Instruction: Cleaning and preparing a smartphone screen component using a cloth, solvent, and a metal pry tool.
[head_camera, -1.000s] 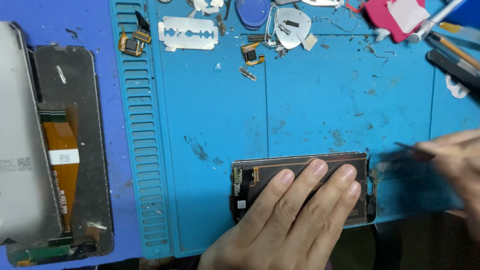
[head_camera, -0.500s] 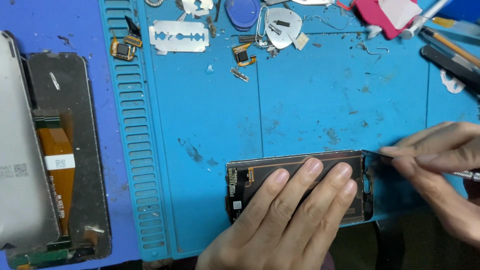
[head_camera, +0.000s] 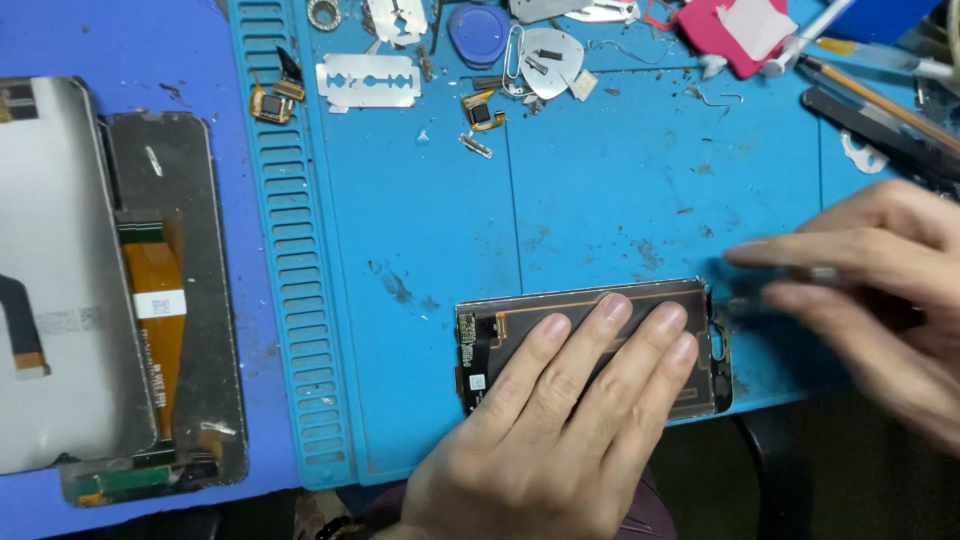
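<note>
A dark phone frame (head_camera: 590, 345) lies flat on the blue work mat (head_camera: 600, 200), near the mat's front edge and a little right of the middle. Its long side runs left to right. On its left end some small parts and a little white sticker are visible.

The left hand (head_camera: 560, 420) lies flat on top of this frame. The fingers (head_camera: 610, 320) are stretched and spread a little, and they press the frame down on the mat; the hand does not grasp it. The palm hangs over the front edge of the bench.

The right hand (head_camera: 870, 290) is just beside the right end of the frame. It is blurred. Its thumb and fingers are pinched close together around a thin dark tool (head_camera: 800, 275), and the tip of this tool points to the upper right corner of the frame. I cannot tell if the tip touches the frame.

Further back on the mat there are a flat razor blade (head_camera: 368, 80), a small camera module with a ribbon (head_camera: 272, 100), another small part (head_camera: 480, 110), a grey pick (head_camera: 548, 55) and a round blue disc (head_camera: 478, 25). At the back right lie a pink piece (head_camera: 735, 30) and some long tools (head_camera: 880, 110).

At the left, off the mat, a phone screen assembly (head_camera: 185, 300) lies on the darker blue bench (head_camera: 130, 50) with its back side up. An orange flex cable (head_camera: 155, 300) runs along it. A light grey panel (head_camera: 60, 280) partly covers its left side.
</note>
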